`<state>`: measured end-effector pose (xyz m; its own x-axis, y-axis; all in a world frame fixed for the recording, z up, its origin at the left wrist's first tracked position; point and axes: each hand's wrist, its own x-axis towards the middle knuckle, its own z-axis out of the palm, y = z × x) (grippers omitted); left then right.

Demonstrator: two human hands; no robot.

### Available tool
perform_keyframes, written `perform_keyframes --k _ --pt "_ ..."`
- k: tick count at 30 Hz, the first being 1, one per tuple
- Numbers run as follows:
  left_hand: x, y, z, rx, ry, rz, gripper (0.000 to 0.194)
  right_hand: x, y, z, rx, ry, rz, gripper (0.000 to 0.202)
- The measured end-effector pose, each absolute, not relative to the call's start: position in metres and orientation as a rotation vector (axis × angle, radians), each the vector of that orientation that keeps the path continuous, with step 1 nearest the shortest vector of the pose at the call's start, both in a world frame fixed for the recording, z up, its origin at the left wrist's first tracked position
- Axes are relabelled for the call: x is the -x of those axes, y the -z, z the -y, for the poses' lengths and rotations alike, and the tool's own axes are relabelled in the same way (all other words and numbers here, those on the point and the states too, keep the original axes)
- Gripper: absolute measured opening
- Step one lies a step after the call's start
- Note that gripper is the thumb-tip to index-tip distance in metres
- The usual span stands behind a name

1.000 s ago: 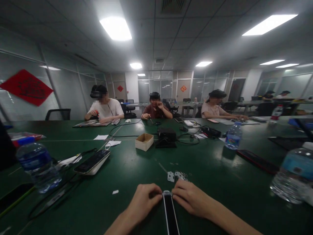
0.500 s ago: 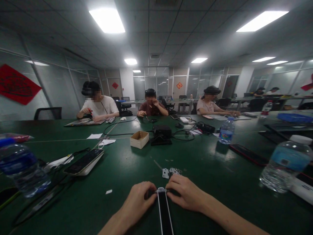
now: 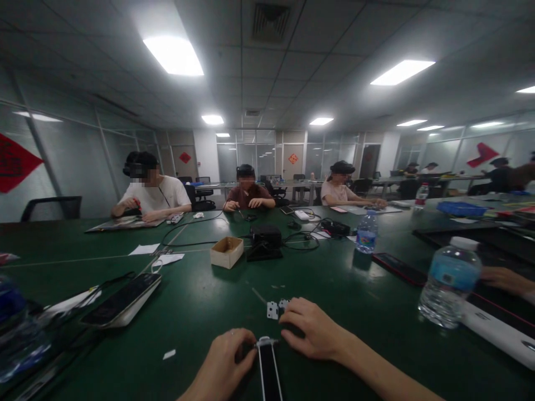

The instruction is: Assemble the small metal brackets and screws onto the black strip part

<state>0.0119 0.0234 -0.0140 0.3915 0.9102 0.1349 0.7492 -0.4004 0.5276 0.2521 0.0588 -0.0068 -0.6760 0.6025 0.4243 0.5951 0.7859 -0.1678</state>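
Observation:
A long narrow black device with a pale frame [image 3: 270,370] lies at the bottom centre, its silvery end pointing away from me. My left hand [image 3: 230,356] pinches at the left side of that end, thumb and forefinger close together. Just right of the end is my right hand [image 3: 311,328], off the device, fingers curved and somewhat apart over the green table. Its fingertips are beside small pale metal plates with holes [image 3: 272,310], and partly cover some of them. Nothing shows between the right fingers.
Beyond stand an open small box [image 3: 227,253] and a black device [image 3: 266,236] with cables. A phone [image 3: 121,298] lies left, a bottle [image 3: 449,284] right. Another person's hand [image 3: 507,278] is at the right edge. Three people sit opposite.
My right hand has let go of the device's end and moved toward the metal plates. The view has tilted up and turned right. Another person's hand has appeared at the right.

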Motion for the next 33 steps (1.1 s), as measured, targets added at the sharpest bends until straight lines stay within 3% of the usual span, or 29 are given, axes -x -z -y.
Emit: perform_keyframes --k 13,33 --pt "-0.011 0.007 -0.018 -2.288 -0.559 -1.459 0.017 -0.283 0.0 -0.08 1.51 -0.002 2.487 0.026" --pt "-0.012 0.009 -0.016 -2.292 -0.609 -1.44 0.013 -0.289 0.001 -0.086 1.691 -0.341 2.315 0.02"
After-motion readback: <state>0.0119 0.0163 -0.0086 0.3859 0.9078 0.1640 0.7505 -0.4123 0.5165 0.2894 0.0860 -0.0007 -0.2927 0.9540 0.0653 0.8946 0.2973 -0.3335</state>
